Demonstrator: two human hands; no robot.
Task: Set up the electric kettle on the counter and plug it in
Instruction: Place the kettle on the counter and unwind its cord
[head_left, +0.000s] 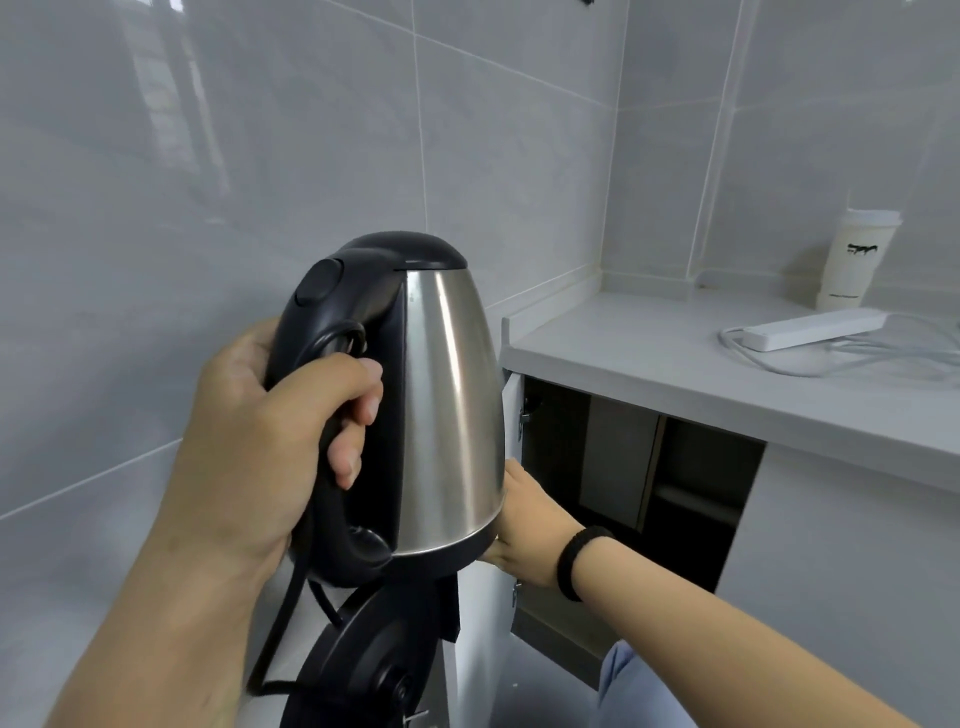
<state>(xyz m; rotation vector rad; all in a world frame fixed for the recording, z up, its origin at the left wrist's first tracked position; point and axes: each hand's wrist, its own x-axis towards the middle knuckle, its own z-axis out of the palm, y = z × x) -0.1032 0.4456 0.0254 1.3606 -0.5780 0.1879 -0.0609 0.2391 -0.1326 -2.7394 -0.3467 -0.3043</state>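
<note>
Left grip (270, 431) wrapped tight on kettle (441, 405) handle with cord (280, 623); right grip (524, 525) hidden, state unclear; dangling base (374, 665) liable to snag cupboard door (480, 623)

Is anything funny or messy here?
Yes, a little. The kettle is tilted in the left hand, not on its base, which dangles below on its cord. The cabinet door under the counter is open, at the right hand. Nothing is spilled.
</note>
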